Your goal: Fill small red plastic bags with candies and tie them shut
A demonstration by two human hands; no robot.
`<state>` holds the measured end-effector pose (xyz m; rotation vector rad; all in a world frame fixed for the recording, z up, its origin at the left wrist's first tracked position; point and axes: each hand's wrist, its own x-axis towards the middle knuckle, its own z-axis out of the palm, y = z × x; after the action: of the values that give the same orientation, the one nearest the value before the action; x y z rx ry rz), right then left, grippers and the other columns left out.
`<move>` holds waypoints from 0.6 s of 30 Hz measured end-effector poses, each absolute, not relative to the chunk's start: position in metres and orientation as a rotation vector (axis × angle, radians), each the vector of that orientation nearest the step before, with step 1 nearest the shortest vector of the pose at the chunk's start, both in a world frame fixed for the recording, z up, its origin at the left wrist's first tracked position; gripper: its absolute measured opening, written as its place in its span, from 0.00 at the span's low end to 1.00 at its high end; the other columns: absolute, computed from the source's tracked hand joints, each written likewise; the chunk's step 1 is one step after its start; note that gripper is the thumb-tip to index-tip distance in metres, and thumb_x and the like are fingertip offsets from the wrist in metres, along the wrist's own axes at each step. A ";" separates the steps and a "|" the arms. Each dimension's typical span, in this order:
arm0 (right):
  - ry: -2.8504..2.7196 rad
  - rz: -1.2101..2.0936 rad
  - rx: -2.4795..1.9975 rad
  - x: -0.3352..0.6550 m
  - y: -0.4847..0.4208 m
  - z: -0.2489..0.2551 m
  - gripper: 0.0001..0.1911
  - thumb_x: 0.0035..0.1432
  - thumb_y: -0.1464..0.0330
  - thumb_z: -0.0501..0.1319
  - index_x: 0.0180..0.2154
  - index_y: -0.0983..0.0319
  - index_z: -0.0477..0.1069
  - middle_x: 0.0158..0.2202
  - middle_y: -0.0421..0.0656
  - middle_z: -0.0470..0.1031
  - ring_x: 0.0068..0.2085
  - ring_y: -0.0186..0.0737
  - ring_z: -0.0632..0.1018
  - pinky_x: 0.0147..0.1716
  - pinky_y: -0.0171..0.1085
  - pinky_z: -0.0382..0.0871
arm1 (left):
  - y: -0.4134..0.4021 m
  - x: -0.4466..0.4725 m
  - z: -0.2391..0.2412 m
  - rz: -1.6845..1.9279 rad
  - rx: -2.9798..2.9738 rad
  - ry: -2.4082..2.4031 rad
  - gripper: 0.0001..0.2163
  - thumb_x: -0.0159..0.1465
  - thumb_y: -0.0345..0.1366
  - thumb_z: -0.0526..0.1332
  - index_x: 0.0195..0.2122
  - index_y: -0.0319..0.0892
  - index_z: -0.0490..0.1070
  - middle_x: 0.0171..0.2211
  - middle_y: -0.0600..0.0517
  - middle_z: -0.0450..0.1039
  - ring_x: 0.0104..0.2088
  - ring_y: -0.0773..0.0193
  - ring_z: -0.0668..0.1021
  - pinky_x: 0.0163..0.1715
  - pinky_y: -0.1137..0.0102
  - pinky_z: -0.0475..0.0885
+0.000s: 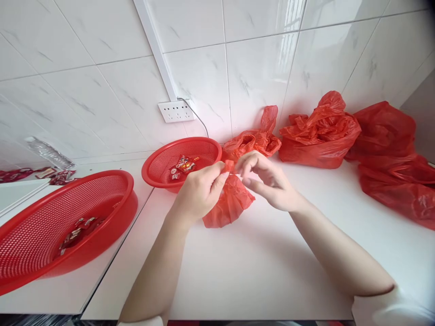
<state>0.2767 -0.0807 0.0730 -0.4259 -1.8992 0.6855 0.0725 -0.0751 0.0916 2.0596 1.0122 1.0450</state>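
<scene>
A small red plastic bag (228, 206) hangs just above or rests on the white tabletop in front of me; which of the two I cannot tell. My left hand (201, 190) pinches its gathered top between thumb and fingers. Just to the right of that top is my right hand (268, 183), its fingers bent and the thumb apart from them. Its fingertips are close to the bag's neck, with no grip on it visible. What the bag contains is hidden.
Behind my left hand stands a red mesh basket (149, 174) with small red packets inside. A larger red basket (127, 194) holds more packets at left. Red plastic bags (319, 140) line the wall. A clear plastic bottle (50, 154) lies far left, and a socket strip (176, 112) is on the wall.
</scene>
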 end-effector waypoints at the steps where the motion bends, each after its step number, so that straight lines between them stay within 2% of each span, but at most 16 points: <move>1: -1.813 0.767 -0.438 0.274 -0.076 0.069 0.02 0.62 0.72 0.59 0.36 0.58 0.67 0.43 0.44 0.71 0.45 0.40 0.74 0.47 0.43 0.71 | -0.075 0.072 0.090 1.093 2.287 1.055 0.13 0.69 0.44 0.53 0.35 0.42 0.71 0.27 0.52 0.72 0.25 0.65 0.76 0.26 0.71 0.71; 2: -1.734 0.852 -0.449 0.271 -0.071 0.066 0.01 0.63 0.69 0.58 0.39 0.58 0.68 0.47 0.45 0.71 0.48 0.41 0.74 0.49 0.44 0.70 | -0.074 0.071 0.090 1.135 2.484 1.061 0.11 0.69 0.41 0.54 0.35 0.42 0.71 0.31 0.50 0.73 0.29 0.64 0.77 0.30 0.70 0.72; 5: -1.560 1.077 -0.481 0.268 -0.059 0.057 0.11 0.65 0.63 0.57 0.49 0.56 0.67 0.59 0.46 0.67 0.51 0.41 0.75 0.50 0.45 0.72 | -0.071 0.073 0.090 1.195 2.696 0.902 0.09 0.69 0.35 0.52 0.38 0.42 0.71 0.43 0.46 0.72 0.41 0.61 0.75 0.41 0.67 0.71; 7: -1.512 1.213 -0.512 0.269 -0.055 0.054 0.19 0.65 0.60 0.57 0.56 0.54 0.64 0.57 0.46 0.69 0.45 0.39 0.78 0.41 0.41 0.75 | -0.071 0.075 0.091 1.187 2.575 0.757 0.09 0.70 0.34 0.51 0.38 0.42 0.71 0.44 0.46 0.71 0.43 0.60 0.75 0.45 0.66 0.70; 9: -1.520 1.296 -0.535 0.271 -0.053 0.054 0.22 0.64 0.59 0.58 0.59 0.54 0.63 0.46 0.43 0.75 0.37 0.36 0.78 0.31 0.36 0.73 | -0.072 0.078 0.093 1.122 2.410 0.638 0.10 0.70 0.34 0.50 0.37 0.43 0.70 0.41 0.46 0.72 0.43 0.59 0.75 0.47 0.64 0.70; 12: -1.558 1.241 -0.530 0.272 -0.055 0.057 0.17 0.62 0.60 0.62 0.50 0.59 0.72 0.30 0.38 0.74 0.30 0.32 0.73 0.28 0.33 0.67 | -0.075 0.081 0.094 1.018 2.224 0.533 0.11 0.70 0.36 0.51 0.35 0.42 0.70 0.40 0.46 0.71 0.45 0.57 0.74 0.47 0.63 0.70; 14: -1.550 1.168 -0.542 0.272 -0.055 0.058 0.11 0.59 0.61 0.65 0.40 0.61 0.76 0.27 0.38 0.73 0.29 0.32 0.72 0.28 0.33 0.65 | -0.076 0.080 0.094 0.970 2.136 0.516 0.11 0.70 0.37 0.51 0.35 0.42 0.71 0.40 0.47 0.70 0.45 0.57 0.74 0.47 0.63 0.69; 18: -1.469 1.174 -0.660 0.276 -0.052 0.058 0.13 0.56 0.58 0.67 0.31 0.62 0.73 0.28 0.39 0.73 0.31 0.32 0.71 0.29 0.33 0.65 | -0.070 0.075 0.094 0.958 2.048 0.585 0.14 0.71 0.40 0.50 0.31 0.43 0.69 0.33 0.50 0.69 0.38 0.61 0.73 0.46 0.64 0.67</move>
<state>0.2758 -0.0525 0.0580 -0.6601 -1.4689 1.1739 0.0746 -0.0698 0.0944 2.0482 0.5852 0.9583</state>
